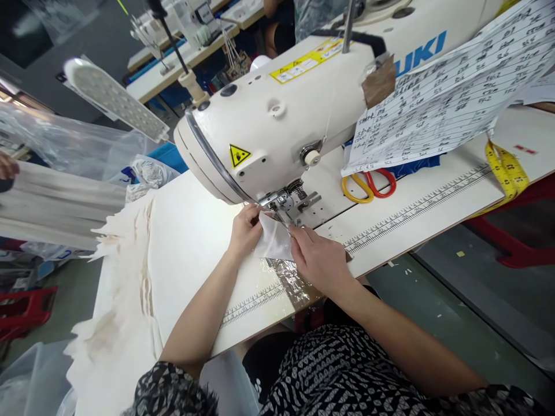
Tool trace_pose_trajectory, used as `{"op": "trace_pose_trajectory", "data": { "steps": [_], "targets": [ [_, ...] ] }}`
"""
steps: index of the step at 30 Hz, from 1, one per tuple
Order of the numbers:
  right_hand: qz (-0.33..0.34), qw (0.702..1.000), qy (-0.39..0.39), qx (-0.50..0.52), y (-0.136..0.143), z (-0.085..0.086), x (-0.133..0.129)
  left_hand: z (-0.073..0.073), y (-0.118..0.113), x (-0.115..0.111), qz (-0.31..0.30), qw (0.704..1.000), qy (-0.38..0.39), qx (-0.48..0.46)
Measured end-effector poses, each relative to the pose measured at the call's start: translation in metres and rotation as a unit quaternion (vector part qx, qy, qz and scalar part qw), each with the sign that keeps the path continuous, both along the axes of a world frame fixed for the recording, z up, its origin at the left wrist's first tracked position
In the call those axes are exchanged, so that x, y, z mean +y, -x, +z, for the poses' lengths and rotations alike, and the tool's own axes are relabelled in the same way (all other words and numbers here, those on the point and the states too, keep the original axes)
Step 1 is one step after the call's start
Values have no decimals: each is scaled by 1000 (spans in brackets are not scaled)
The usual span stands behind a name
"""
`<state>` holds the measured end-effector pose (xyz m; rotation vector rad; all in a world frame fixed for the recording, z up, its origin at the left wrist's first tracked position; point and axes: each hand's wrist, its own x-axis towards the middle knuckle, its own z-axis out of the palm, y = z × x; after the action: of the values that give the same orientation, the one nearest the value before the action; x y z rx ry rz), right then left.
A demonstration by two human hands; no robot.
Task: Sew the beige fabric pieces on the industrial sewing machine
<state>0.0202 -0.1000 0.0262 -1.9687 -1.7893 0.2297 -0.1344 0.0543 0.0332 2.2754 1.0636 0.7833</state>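
Observation:
A small piece of white fabric [274,241] lies below the needle area of a white sewing machine [260,127]. My left hand [246,232] pinches its upper left edge, with the fingertips close to the presser foot [281,203]. On the other side, my right hand [319,259] is closed at the fabric's right edge, its fingertips just below the machine's metal parts. A thin metallic piece shows by the right fingertips; whether the hand holds it, I cannot tell. The needle point is hidden.
Yellow-and-red-handled scissors [368,186] lie right of the needle area, partly under a handwritten sheet [446,98]. A yellow tape measure [506,167] hangs at the table edge. Pale fabric pieces [121,300] are stacked at left. A lamp [115,98] juts out above.

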Motion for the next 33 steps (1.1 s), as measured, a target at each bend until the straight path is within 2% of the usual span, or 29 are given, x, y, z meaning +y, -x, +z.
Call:
{"op": "trace_pose_trajectory", "data": {
  "steps": [10,20,26,33],
  "targets": [
    [0,999,-32,-1,0,-4,-1,-1,-1,0,0,1000,11,-18],
    [2,999,-29,-15,0,-6,2,0,1,1,-7,1000,-3,9],
    [-3,999,-26,-28,1,-6,2,-2,2,-2,-8,998,-52,44],
    [6,999,-8,-33,0,-1,3,-8,3,-2,10,985,-112,129]
  ]
}}
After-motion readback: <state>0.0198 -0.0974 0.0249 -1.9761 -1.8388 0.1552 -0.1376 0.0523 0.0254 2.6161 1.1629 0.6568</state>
